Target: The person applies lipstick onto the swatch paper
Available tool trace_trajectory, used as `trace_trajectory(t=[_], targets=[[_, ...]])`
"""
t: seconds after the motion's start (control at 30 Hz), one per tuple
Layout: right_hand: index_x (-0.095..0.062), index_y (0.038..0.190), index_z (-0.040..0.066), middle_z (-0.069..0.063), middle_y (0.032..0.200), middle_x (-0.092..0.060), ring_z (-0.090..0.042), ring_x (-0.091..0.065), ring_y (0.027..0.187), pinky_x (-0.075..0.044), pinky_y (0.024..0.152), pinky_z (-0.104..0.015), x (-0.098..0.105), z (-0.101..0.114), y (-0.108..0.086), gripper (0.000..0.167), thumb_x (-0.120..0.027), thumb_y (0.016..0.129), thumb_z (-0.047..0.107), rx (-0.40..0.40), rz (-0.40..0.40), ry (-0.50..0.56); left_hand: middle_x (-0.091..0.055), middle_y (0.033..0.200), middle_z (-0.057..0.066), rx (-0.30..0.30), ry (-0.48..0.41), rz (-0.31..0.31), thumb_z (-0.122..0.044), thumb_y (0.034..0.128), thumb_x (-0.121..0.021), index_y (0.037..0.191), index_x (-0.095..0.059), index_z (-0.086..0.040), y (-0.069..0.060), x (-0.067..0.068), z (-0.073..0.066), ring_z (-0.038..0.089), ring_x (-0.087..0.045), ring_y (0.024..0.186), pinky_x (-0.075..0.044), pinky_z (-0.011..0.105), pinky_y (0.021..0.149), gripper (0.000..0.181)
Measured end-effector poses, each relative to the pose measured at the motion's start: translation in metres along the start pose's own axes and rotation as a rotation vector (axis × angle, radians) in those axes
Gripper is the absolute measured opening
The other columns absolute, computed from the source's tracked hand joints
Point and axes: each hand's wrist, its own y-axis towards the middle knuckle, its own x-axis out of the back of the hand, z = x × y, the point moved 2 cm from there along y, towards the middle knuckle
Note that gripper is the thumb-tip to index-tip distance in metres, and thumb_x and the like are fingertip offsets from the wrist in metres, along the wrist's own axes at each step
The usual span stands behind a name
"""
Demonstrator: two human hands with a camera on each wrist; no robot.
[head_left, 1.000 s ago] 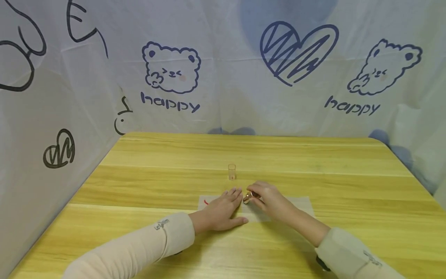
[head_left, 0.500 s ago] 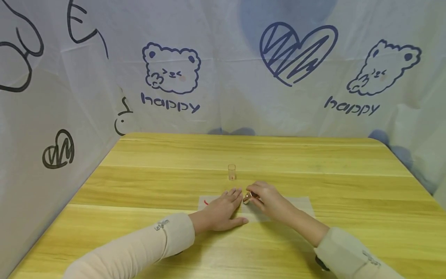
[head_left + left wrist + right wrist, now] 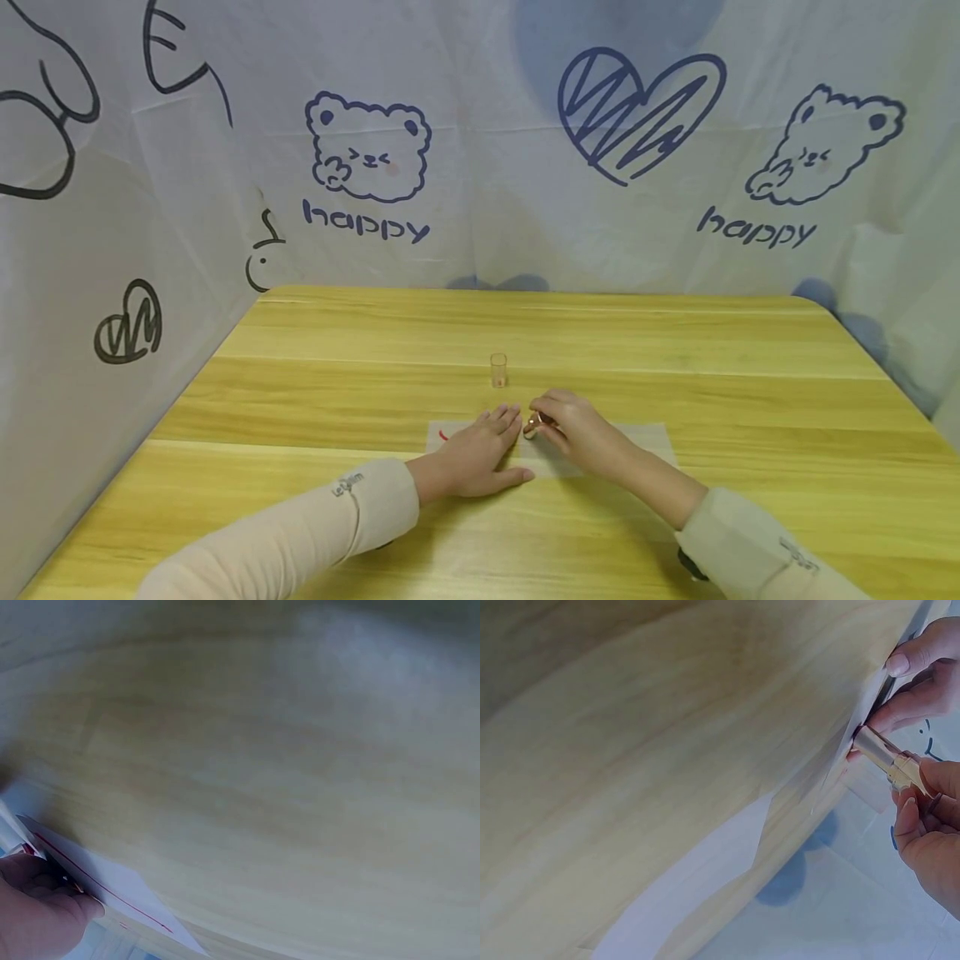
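Observation:
My left hand [image 3: 478, 454] lies flat on a white paper strip [image 3: 651, 440], fingers straight and thumb spread. Just right of its fingertips, my right hand [image 3: 591, 435] pinches a shiny gold tube that looks like a lipstick [image 3: 876, 748]. The tube slants, its lower end at the paper; the tip itself is hidden. A short red mark [image 3: 443, 435] shows at the paper's left end in the head view. In the left wrist view, a long red line [image 3: 105, 885] runs along the paper. Beyond the hands stands a small clear pinkish cap [image 3: 499, 372], upright.
The wooden table [image 3: 360, 333] reaches back to a hanging white cloth [image 3: 495, 208] with drawn bears, hearts and lettering. Another cloth wall [image 3: 67, 250] stands along the left side.

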Motion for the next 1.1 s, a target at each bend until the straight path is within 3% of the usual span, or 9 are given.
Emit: trace_trajectory(t=[1.1], targets=[[-0.063, 0.098, -0.008, -0.010, 0.090, -0.063, -0.016, -0.059, 0.078, -0.052, 0.066, -0.019, 0.0058, 0.0031, -0.0071, 0.016, -0.063, 0.083, -0.005, 0.004, -0.009, -0.012, -0.020, 0.153, 0.016, 0.016, -0.005, 0.019, -0.054, 0.0940, -0.041, 0.144, -0.027, 0.001, -0.0014, 0.0002, -0.0018, 0.029, -0.017, 0.143, -0.019, 0.039, 0.117, 0.075]])
